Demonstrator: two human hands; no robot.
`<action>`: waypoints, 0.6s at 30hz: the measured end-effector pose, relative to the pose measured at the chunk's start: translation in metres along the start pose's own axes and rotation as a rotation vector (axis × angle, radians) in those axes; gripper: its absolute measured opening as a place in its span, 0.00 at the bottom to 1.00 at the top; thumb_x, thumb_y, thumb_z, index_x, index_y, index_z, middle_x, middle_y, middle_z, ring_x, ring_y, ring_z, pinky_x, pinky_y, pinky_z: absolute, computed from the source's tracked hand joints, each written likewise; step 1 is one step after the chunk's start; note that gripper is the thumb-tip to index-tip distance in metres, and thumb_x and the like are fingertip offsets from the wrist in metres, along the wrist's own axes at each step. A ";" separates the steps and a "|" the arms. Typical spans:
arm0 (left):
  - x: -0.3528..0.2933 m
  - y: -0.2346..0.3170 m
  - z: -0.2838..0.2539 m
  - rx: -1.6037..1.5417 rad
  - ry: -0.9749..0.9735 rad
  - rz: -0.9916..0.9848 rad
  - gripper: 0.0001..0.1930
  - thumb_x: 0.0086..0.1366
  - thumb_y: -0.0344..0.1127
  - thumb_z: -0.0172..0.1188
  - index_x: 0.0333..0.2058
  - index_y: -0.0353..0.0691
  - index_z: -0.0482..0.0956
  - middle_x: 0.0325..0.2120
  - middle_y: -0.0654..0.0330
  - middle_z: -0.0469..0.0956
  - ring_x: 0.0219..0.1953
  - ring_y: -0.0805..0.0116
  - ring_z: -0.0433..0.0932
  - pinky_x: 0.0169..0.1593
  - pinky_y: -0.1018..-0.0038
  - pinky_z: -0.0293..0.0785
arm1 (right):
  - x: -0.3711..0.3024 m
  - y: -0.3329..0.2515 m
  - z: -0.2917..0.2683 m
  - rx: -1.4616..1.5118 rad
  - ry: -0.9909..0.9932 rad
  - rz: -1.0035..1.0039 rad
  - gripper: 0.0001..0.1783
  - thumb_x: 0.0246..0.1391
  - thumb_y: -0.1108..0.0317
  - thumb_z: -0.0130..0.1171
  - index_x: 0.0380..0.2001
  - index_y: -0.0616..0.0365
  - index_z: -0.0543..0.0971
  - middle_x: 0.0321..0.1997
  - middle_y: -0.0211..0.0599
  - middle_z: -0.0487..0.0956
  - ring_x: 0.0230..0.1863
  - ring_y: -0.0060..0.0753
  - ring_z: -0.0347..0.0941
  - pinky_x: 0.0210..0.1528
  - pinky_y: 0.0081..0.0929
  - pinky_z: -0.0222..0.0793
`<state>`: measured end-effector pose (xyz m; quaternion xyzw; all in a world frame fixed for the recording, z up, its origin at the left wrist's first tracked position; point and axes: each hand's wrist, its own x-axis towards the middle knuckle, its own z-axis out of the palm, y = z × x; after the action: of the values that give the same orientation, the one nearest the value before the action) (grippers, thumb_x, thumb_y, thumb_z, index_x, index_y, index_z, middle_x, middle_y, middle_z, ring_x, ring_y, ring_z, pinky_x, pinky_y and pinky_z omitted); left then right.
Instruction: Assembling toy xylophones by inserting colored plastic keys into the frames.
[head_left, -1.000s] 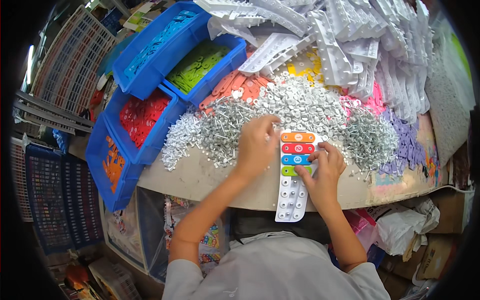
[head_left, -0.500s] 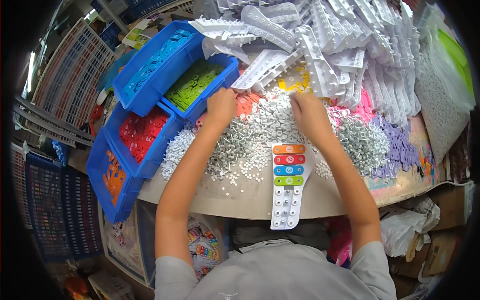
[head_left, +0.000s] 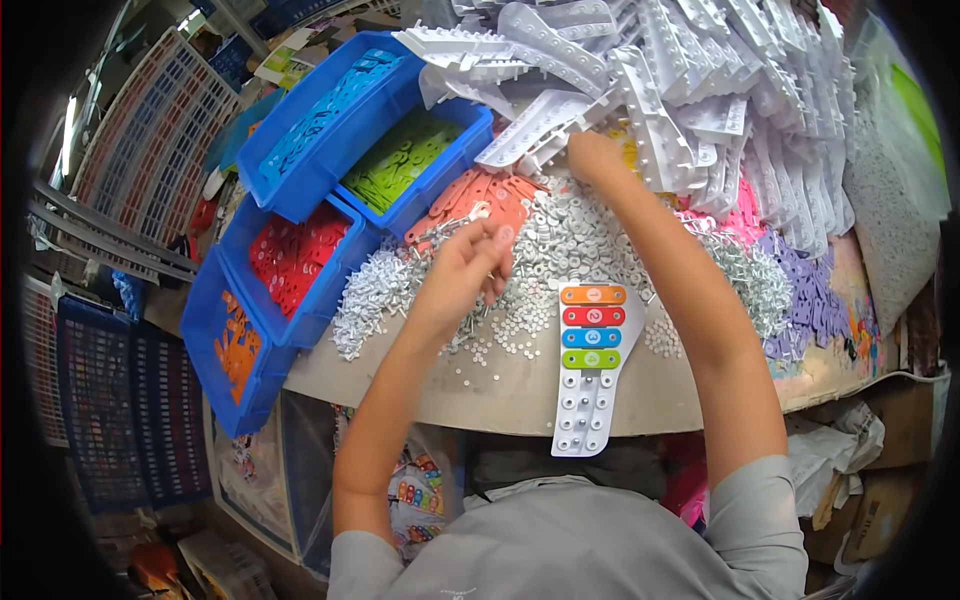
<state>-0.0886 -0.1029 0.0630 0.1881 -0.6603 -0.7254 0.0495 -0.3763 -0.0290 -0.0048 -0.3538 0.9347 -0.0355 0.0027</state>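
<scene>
Altogether four coloured bars on one white panel.

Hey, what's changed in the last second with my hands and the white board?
Your right hand let go of the white board and moved away from you, to near the yellow strips. Your left hand went out toward the coral pile and has drawn partly back, now pinching what looks like a coral strip. The board's four coloured strips stayed put.
</scene>
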 end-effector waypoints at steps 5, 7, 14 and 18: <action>-0.045 -0.019 0.028 -0.110 -0.091 -0.038 0.15 0.75 0.44 0.57 0.48 0.37 0.73 0.29 0.60 0.82 0.25 0.78 0.78 0.27 0.83 0.70 | -0.003 0.019 0.009 -0.144 0.098 -0.217 0.09 0.52 0.69 0.59 0.30 0.59 0.86 0.35 0.50 0.86 0.38 0.51 0.85 0.43 0.47 0.79; -0.062 -0.030 0.033 -0.191 -0.097 -0.073 0.16 0.75 0.44 0.56 0.50 0.37 0.72 0.30 0.58 0.83 0.26 0.76 0.79 0.29 0.81 0.72 | -0.015 0.024 0.000 -0.125 0.130 -0.243 0.08 0.53 0.69 0.57 0.31 0.59 0.85 0.35 0.51 0.85 0.38 0.52 0.84 0.43 0.48 0.77; -0.093 -0.052 0.037 -0.215 -0.087 -0.105 0.10 0.73 0.38 0.61 0.44 0.36 0.77 0.27 0.59 0.83 0.25 0.79 0.76 0.28 0.82 0.70 | -0.142 0.034 -0.072 0.565 0.219 -0.145 0.08 0.67 0.71 0.47 0.42 0.59 0.76 0.35 0.50 0.80 0.37 0.46 0.77 0.42 0.36 0.70; -0.099 -0.057 0.042 -0.159 0.005 -0.099 0.09 0.72 0.36 0.63 0.40 0.36 0.79 0.27 0.61 0.83 0.24 0.81 0.75 0.28 0.82 0.68 | -0.224 0.040 -0.079 0.889 0.179 -0.141 0.07 0.68 0.72 0.51 0.44 0.62 0.77 0.32 0.34 0.79 0.35 0.25 0.74 0.41 0.25 0.69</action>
<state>-0.0007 -0.0250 0.0303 0.2179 -0.5904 -0.7766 0.0302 -0.2369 0.1542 0.0670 -0.3766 0.7988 -0.4636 0.0713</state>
